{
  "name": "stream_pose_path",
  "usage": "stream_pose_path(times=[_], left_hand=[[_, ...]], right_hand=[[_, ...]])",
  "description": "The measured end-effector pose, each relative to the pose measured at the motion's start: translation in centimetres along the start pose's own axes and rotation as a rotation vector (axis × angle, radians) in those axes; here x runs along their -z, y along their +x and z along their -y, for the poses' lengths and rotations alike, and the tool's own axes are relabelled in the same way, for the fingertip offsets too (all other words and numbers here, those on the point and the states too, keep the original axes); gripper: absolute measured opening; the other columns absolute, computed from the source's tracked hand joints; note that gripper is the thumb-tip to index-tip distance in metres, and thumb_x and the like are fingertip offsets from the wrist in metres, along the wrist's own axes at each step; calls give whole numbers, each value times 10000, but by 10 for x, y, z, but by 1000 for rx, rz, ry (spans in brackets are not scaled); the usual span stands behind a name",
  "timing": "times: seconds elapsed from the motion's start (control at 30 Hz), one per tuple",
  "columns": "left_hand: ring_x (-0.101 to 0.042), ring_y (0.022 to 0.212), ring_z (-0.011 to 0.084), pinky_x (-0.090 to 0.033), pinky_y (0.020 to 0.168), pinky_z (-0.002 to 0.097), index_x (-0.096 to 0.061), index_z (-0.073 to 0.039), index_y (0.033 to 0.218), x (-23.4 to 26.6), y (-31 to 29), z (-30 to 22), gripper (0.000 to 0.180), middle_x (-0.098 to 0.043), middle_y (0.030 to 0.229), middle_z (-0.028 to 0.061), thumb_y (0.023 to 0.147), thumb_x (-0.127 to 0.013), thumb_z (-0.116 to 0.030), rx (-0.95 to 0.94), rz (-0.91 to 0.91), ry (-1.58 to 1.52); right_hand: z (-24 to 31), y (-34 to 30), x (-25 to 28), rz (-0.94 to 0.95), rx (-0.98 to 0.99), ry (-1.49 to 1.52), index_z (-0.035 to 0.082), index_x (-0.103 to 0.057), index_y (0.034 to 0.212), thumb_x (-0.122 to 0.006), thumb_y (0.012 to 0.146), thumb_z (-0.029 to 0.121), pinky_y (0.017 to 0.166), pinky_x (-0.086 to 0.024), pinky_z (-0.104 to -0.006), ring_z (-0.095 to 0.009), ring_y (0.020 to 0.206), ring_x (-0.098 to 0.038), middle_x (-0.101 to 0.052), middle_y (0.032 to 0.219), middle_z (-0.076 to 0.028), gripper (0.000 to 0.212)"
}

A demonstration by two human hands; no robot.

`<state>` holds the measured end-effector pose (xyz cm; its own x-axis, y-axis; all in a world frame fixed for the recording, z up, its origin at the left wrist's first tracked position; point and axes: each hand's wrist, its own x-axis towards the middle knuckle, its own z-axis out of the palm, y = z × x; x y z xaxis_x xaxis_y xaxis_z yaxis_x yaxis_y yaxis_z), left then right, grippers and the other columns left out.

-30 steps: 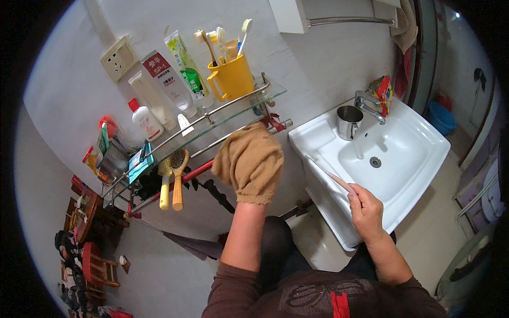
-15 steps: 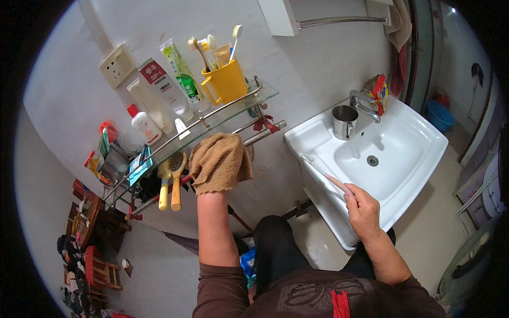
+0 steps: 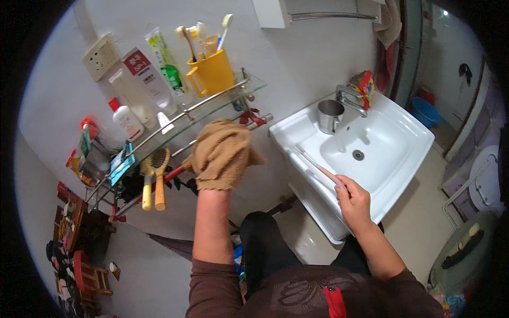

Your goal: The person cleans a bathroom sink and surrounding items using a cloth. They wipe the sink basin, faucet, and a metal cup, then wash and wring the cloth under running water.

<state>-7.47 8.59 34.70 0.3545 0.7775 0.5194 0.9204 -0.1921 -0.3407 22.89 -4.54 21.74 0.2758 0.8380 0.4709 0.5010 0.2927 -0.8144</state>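
Observation:
A brown cloth (image 3: 222, 153) is draped over my left hand and hides it down to the wrist. It sits against the rail (image 3: 191, 143) under the glass shelf, and the fingers cannot be seen. My right hand (image 3: 352, 204) is closed around the end of a slim pink-and-white stick (image 3: 330, 175), shaped like a toothbrush, though no bristles can be made out. Its pale tip points away from me over the left rim of the white washbasin (image 3: 392, 140). A steel mug (image 3: 331, 116) stands on the basin's back ledge beside the tap (image 3: 350, 100).
On the glass shelf (image 3: 254, 85) stand a yellow cup (image 3: 214, 71) with several toothbrushes, several tubes and a white bottle (image 3: 127, 122) with a red cap. Two hairbrushes (image 3: 160, 180) hang below, left of the cloth. A cabinet (image 3: 270, 13) juts from the wall above.
The whole view has shifted, so things lie further left. The cloth over my left hand has changed its folds, and a corner sticks out to the right. My right hand keeps its hold.

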Motion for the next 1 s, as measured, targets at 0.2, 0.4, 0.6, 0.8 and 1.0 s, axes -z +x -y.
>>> stream_pose_path(times=[0.2, 0.4, 0.6, 0.8, 1.0], left_hand=[[-654, 1143, 319, -515, 1009, 449, -721, -146, 1147, 2, -41, 22, 330, -704, 1150, 86, 842, -759, -265, 71, -285, -171], [-581, 1308, 287, -471, 1126, 427, -569, -144, 1421, -35, -73, 22, 412, -611, 1387, 106, 1023, -632, -225, 219, -385, -603], [-626, 984, 169, -537, 884, 342, -623, -161, 1115, -45, -95, -2, 268, -611, 1012, 10, 923, -758, -293, -30, -325, 527], [-662, 779, 235, -542, 787, 381, -746, -108, 833, 3, -111, -19, 187, -661, 769, 51, 682, -804, -200, -23, -152, 103], [-640, 890, 365, -526, 827, 449, -754, -33, 716, 13, -125, -27, 171, -654, 754, 171, 590, -708, -139, -73, -144, -93]], right_hand=[[18, 7, 1, -20, 126, 7, 2, -717, 1257, -714, 967, 40, 698, -508, -278, -114, 775, -627, -719, 917, -79, 293], [68, 28, -14, 58, 256, 63, 20, -730, 1226, -735, 945, 66, 694, -556, -349, -236, 756, -715, -754, 941, -151, 284], [111, 51, -58, 44, 504, -2, 46, -725, 1191, -736, 951, 125, 668, -559, -401, -342, 731, -704, -736, 896, -158, 253], [147, 66, -69, 39, 672, -22, 73, -728, 1195, -734, 954, 143, 610, -527, -421, -330, 684, -678, -692, 825, -126, 251], [181, 91, -65, -70, 816, -170, 108, -733, 1221, -742, 951, 170, 591, -503, -410, -293, 646, -639, -633, 779, -89, 276]])
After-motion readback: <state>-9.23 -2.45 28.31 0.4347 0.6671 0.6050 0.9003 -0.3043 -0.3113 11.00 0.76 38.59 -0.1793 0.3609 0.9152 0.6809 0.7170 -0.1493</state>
